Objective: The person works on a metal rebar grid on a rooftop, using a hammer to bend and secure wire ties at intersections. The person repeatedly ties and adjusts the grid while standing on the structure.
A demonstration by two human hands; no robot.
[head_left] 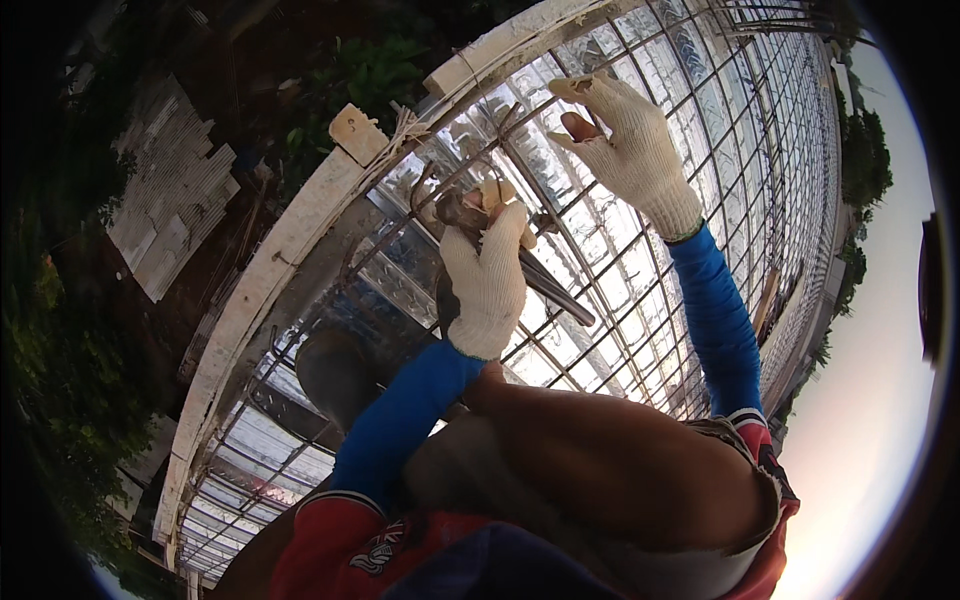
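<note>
Cream knit gloves cover both hands, below blue sleeves. My left hand point(485, 280) is closed around what looks like pincers point(558, 290), whose dark metal handles stick out to its right. The tool's jaw end is mostly hidden by the fingers, close to a bent bar end point(420, 190) at the edge of the steel bar grid point(640, 265). Higher and to the right, my right hand point(635, 145) hovers over the grid, thumb and fingers apart, and nothing shows between them. A bare fingertip pokes out of that glove.
Along the left runs a wooden formwork edge point(255, 275) with a wood block point(357, 133); beyond it the ground drops to a corrugated roof point(165, 190) and trees. Shiny metal decking point(560, 350) lies under the bars. My bent knee and a dark boot point(338, 368) are close below.
</note>
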